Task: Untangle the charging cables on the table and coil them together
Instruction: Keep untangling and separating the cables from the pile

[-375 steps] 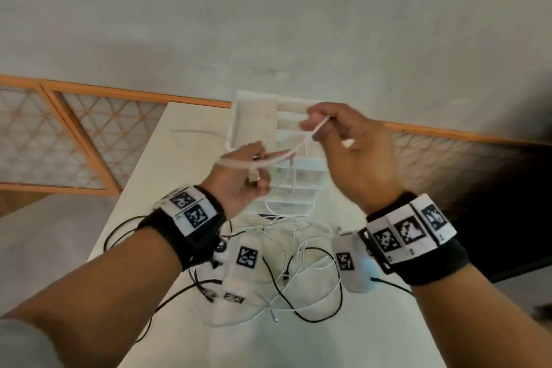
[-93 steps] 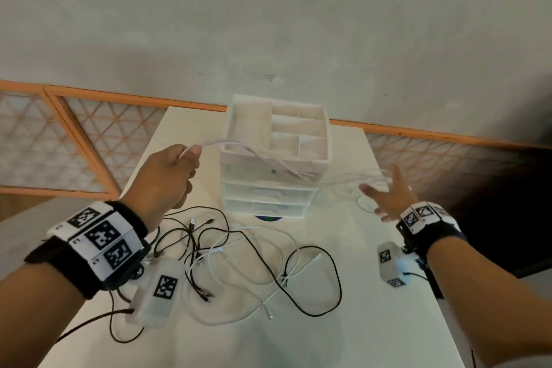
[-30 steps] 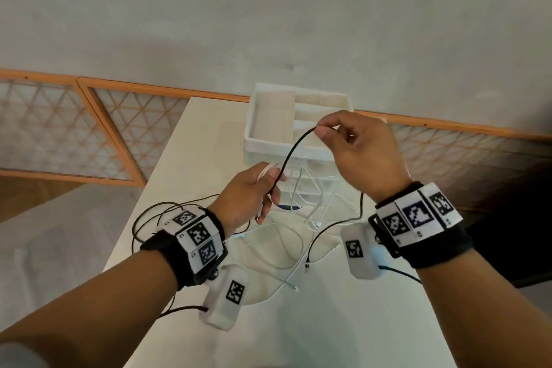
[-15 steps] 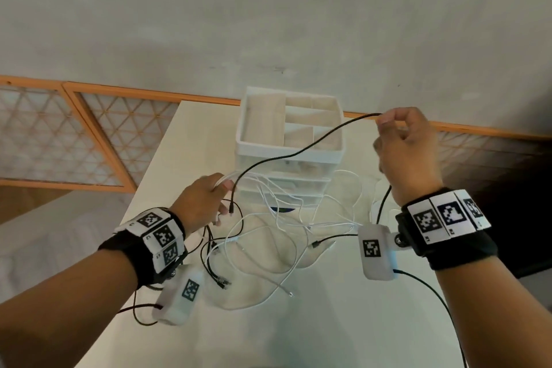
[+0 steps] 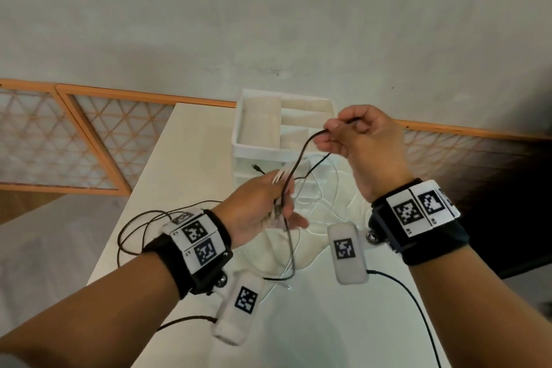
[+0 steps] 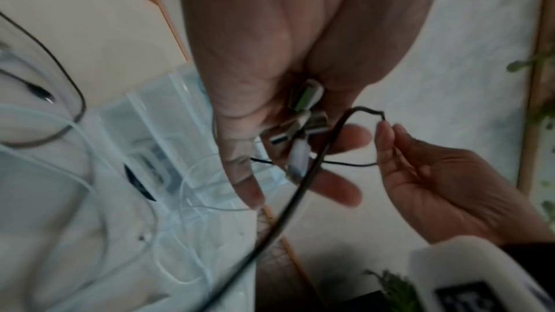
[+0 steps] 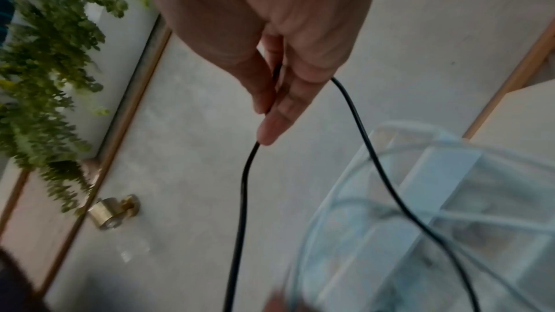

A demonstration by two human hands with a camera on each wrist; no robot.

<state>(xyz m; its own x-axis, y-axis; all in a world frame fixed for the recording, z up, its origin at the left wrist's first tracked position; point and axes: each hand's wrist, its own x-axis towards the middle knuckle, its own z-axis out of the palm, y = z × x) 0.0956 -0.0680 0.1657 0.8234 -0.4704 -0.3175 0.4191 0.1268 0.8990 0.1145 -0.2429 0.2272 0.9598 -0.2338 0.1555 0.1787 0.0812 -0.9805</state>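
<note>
My right hand (image 5: 352, 140) is raised in front of the white organizer and pinches a black cable (image 5: 301, 155) between thumb and fingers; the right wrist view shows the black cable (image 7: 244, 186) running out below the fingertips (image 7: 270, 127). My left hand (image 5: 268, 203) is lower and grips a bundle of white cable ends with USB plugs (image 6: 297, 127), with the black cable (image 6: 300, 189) passing across its fingers. Loose white cables (image 5: 322, 206) and a black loop (image 5: 143, 227) trail down onto the table.
A white drawer organizer (image 5: 257, 146) with open top compartments stands at the back of the white table (image 5: 191, 140), right behind my hands. Orange-framed lattice panels (image 5: 89, 134) line the wall. Green plants (image 7: 45, 56) hang off to one side.
My right hand has come back in from the far right toward the left hand, drawing the black cable with it. My left hand has risen and moved right, still holding the white bundle.
</note>
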